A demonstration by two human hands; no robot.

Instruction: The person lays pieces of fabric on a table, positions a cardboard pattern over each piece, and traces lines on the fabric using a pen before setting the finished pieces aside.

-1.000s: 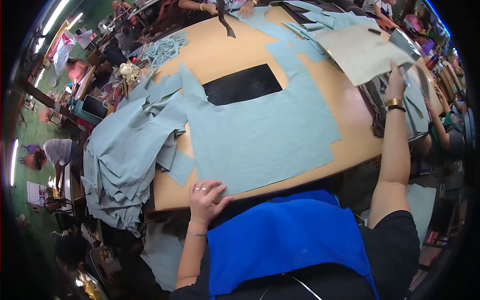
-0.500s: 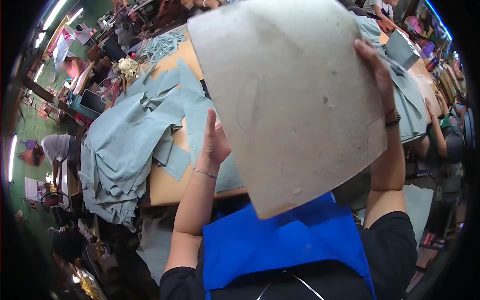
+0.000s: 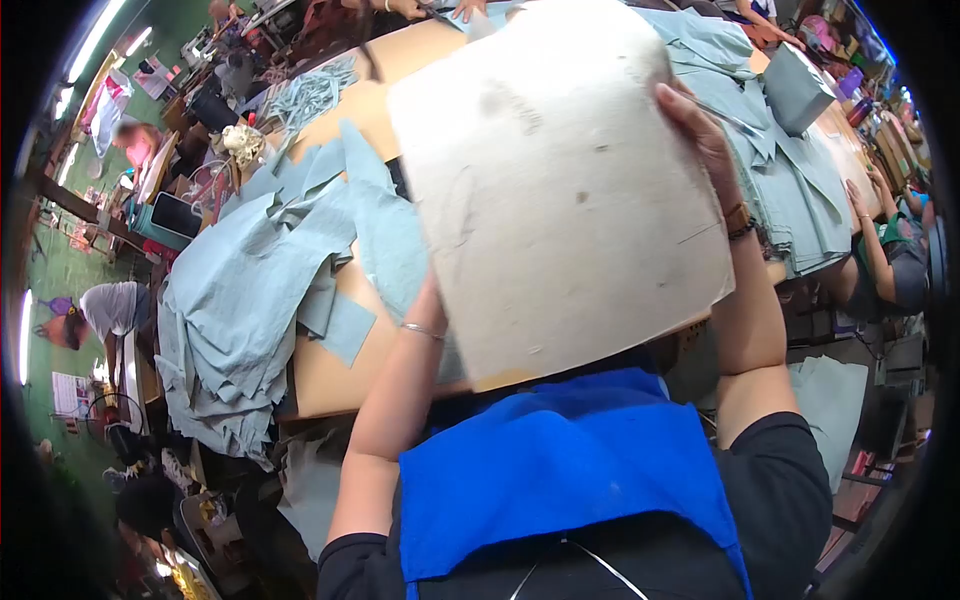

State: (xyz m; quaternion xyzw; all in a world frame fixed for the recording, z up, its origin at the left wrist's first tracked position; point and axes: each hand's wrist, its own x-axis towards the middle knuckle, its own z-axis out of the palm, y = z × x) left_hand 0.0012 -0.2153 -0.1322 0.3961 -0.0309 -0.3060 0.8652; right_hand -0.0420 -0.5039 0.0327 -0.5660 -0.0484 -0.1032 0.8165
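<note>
A large whitish-grey board (image 3: 570,200) is raised over the table and covers much of it. My right hand (image 3: 700,135) grips its right edge, the fingers bent over the front face. At the board's lower left edge is my left hand (image 3: 431,305), mostly hidden behind it, so its fingers do not show. Beneath the board lies a flat light blue-green sheet of material (image 3: 385,235), of which only the left part shows.
Draped over the left end of the tan table (image 3: 325,385) is a blue-green pile (image 3: 240,290). Thin strips (image 3: 315,95) lie at the back left. More stacked sheets (image 3: 800,200) and a grey-green block (image 3: 797,92) are at the right. Other people's hands show at the far edge.
The board has come from the right side to in front of me, over the sheet. My left hand has left the table's front edge and moved up to the board's left edge.
</note>
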